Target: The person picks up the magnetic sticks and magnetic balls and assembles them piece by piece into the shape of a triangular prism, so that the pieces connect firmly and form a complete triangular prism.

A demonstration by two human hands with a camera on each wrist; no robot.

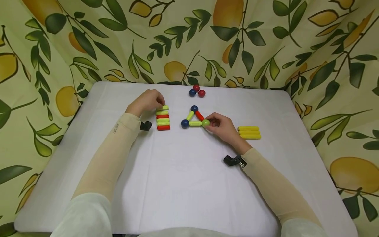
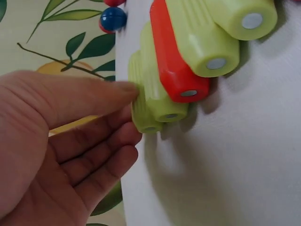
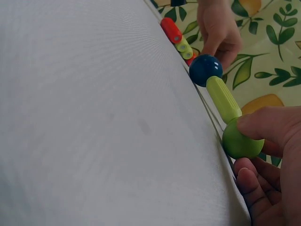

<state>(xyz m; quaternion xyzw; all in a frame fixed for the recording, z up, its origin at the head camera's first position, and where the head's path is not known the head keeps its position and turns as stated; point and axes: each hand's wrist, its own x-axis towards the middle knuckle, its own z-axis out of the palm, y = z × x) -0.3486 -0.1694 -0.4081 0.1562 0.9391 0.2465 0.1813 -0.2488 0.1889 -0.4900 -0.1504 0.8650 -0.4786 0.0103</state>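
Note:
A triangle of magnetic rods and balls lies mid-table: two blue balls (image 1: 185,123), a green ball (image 1: 205,123), two light green rods (image 1: 195,123) and a red rod (image 1: 199,116). My right hand (image 1: 221,126) pinches the green ball between thumb and fingers at the triangle's right corner. To the left, a row of light green and red rods (image 1: 163,127) lies side by side. At its far end my left hand (image 1: 149,100) pinches a light green rod (image 2: 137,94), thumb on one side and fingertips on the other.
Behind the triangle sit two red balls (image 1: 202,93) and a blue ball (image 1: 192,92). Yellow rods (image 1: 249,132) lie beside my right wrist. The white table (image 1: 183,184) meets a leaf-patterned curtain (image 1: 177,39) at the back and sides.

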